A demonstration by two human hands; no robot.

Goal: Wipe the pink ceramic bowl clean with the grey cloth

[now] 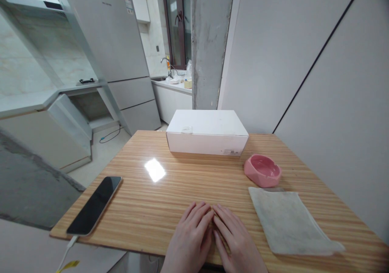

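Observation:
My left hand (192,236) and my right hand (235,236) rest side by side at the front edge of the wooden table (136,212). Their fingertips nearly meet, and the fingers lie stretched out over the tabletop. I see nothing held in either one, though the underside of the palms is hidden. To the right of my right hand lies a folded pale grey cloth (291,222). Just behind the cloth stands a pink faceted bowl (263,171). Well to the left of my left hand, a phone (95,205) lies with its dark screen up.
A closed white box (208,143) stands at the table's far edge. A white cable (69,248) runs from the phone over the left edge. A white wall (304,62) borders the right side. Beyond the table are a fridge (106,33) and a sink counter (172,96).

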